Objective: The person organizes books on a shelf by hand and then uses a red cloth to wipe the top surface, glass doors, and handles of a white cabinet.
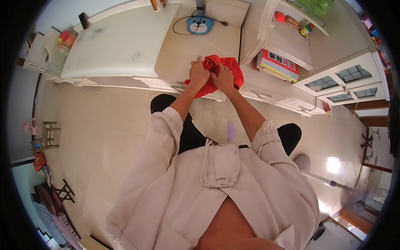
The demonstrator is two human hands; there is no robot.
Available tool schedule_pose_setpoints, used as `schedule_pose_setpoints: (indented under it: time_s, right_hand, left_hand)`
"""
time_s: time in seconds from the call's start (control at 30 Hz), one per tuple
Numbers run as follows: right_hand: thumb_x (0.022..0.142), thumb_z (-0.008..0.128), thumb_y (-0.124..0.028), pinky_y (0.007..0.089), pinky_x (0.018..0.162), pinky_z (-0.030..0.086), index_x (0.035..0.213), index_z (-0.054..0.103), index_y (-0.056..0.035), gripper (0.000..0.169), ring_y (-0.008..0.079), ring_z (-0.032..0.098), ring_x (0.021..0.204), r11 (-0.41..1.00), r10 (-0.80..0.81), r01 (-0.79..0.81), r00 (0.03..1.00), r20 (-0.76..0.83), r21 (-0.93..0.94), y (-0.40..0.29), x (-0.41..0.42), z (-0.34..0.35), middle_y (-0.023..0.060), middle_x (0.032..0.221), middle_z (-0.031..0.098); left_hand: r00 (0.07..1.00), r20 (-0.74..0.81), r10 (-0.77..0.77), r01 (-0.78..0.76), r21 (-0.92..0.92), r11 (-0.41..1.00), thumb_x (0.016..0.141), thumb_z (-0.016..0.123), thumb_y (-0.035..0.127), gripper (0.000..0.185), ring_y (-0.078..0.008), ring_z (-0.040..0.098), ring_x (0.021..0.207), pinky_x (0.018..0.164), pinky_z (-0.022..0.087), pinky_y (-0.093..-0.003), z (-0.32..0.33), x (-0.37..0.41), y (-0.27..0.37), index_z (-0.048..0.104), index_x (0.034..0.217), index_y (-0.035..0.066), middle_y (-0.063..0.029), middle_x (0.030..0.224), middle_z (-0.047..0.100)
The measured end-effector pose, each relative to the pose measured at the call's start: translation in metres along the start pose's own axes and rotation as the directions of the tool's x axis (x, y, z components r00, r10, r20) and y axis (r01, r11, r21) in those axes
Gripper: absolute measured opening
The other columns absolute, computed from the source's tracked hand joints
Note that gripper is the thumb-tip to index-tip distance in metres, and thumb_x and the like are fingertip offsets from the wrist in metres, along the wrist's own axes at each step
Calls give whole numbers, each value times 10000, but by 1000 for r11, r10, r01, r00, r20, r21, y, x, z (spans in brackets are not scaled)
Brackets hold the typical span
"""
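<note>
A crumpled piece of red cloth point(237, 70) lies at the front edge of the cream desk point(175, 53), part of it hanging over that edge. My left hand point(199, 72) grips its left side near a twisted fold. On the right side, my right hand point(224, 76) presses into the cloth with bent fingers. Both hands are close together, and their fingertips are partly hidden in the folds. Behind the cloth stands a blue bear-faced lamp base point(199, 26), a black cable with a plug point(223, 23) looped across it.
A pale glossy mat point(118, 43) covers the desk's left part. To the right, a shelf unit point(281, 40) holds books point(278, 65) and a small bottle point(306, 29). Drawer handles point(262, 95) project below. A purple piece point(231, 132) lies on the floor between my legs.
</note>
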State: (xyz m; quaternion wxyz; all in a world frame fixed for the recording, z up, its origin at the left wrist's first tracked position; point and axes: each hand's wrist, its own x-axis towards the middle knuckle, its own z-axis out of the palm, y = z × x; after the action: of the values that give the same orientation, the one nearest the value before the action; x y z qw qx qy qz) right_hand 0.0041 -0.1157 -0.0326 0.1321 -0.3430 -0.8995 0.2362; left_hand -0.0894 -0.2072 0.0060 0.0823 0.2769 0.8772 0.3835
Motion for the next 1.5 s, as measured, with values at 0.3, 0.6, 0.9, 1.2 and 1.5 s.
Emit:
schedule_pose_setpoints:
  time_s: [0.3, 0.6, 0.9, 1.2, 1.5]
  right_hand:
    - [832, 592, -418, 531, 1024, 295, 1405, 360, -148, 675, 401, 336, 1294, 934, -57, 82, 995, 81, -348, 6, 8, 13, 185, 1451, 321]
    - [826, 599, -435, 522, 1009, 358, 1415, 347, -158, 698, 408, 370, 1272, 919, 4, 79, 978, 209, -386, 15, 85, 0, 191, 1448, 319]
    - [836, 584, -437, 500, 984, 399, 1399, 369, -165, 661, 405, 412, 1227, 901, -8, 126, 962, 275, -415, 32, 142, -5, 178, 1402, 367]
    - [847, 577, -439, 497, 964, 420, 1417, 347, -155, 677, 405, 425, 1223, 885, -27, 163, 953, 301, -436, 25, 68, -8, 188, 1449, 318]
    - [852, 567, -430, 489, 944, 439, 1412, 348, -132, 671, 398, 437, 1211, 887, 45, 141, 921, 386, -440, 9, 36, -20, 205, 1434, 315]
  left_hand:
    - [925, -8, 381, -380, 52, 924, 825, 522, 53, 383, -384, 493, 1122, 913, 442, -437, 40, -17, -35, 495, 1198, -27, -228, 1280, 446]
    - [853, 133, 504, -521, 281, 806, 866, 480, 173, 437, -375, 432, 1227, 1008, 323, -518, 63, 47, -38, 496, 1274, 19, -196, 1348, 444]
    - [815, 451, 363, -521, 298, 800, 852, 534, 294, 518, -367, 408, 1262, 968, 389, -514, 60, 107, -18, 474, 1304, 49, -197, 1373, 419]
    - [784, 529, 325, -530, 298, 794, 819, 607, 369, 647, -374, 345, 1318, 1019, 356, -505, 34, 37, -23, 421, 1350, 49, -195, 1433, 348]
    - [781, 534, 324, -536, 308, 786, 838, 593, 380, 665, -357, 325, 1329, 1049, 314, -492, 25, -3, -30, 392, 1379, 51, -186, 1445, 328]
